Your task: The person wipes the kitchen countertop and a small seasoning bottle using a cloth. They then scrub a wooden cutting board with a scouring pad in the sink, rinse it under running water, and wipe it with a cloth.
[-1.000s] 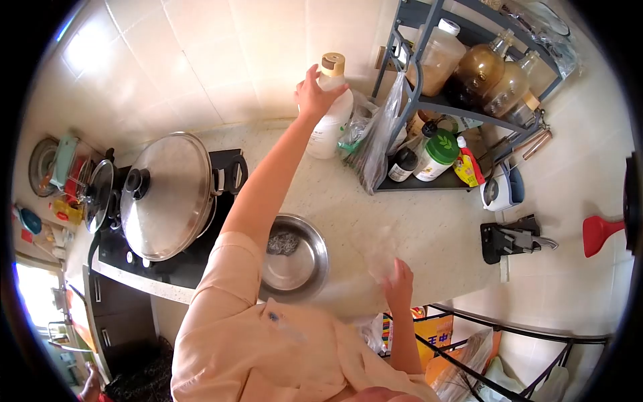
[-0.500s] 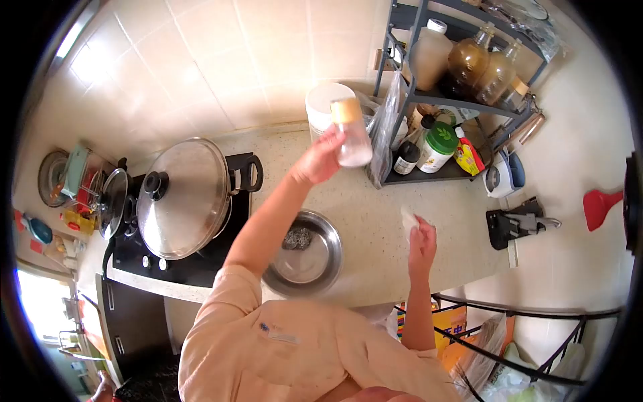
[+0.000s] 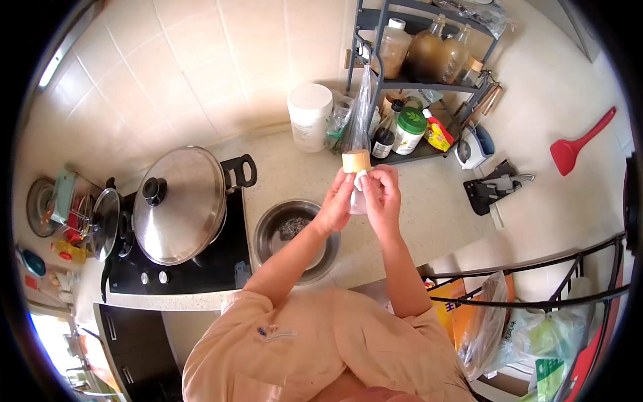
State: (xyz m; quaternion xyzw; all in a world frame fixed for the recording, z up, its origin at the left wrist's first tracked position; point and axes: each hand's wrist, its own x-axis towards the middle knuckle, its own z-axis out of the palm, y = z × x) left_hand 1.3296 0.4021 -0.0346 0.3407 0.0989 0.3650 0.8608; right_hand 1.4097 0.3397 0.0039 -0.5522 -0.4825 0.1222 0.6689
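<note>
Evidently, the work is part-way along: a clear jar [image 3: 358, 203] is held up over the table [image 3: 422, 201], just beside the metal bowl [image 3: 261, 234], and its yellowish cap [image 3: 356, 161] is in place. The fingers of the left hand [image 3: 335, 202] are closed around the jar's side, while a white cloth [image 3: 360, 179] is pinched by the right hand [image 3: 382, 194] and pressed just below the cap. Wiping is judged to be under way; how much has been covered cannot be told, and the jar is not yet set down.

On the table, a scouring pad [image 3: 293, 228] is contained in the bowl. To the left, a large lidded pan [image 3: 181, 211] is carried by a black cooktop [image 3: 127, 271]. Behind, a white tub [image 3: 310, 120] is placed near a grey rack [image 3: 429, 86] filled with bottles. Light tiles [image 3: 221, 60] are seen on the wall, where a red spatula [image 3: 568, 153] is mounted.
</note>
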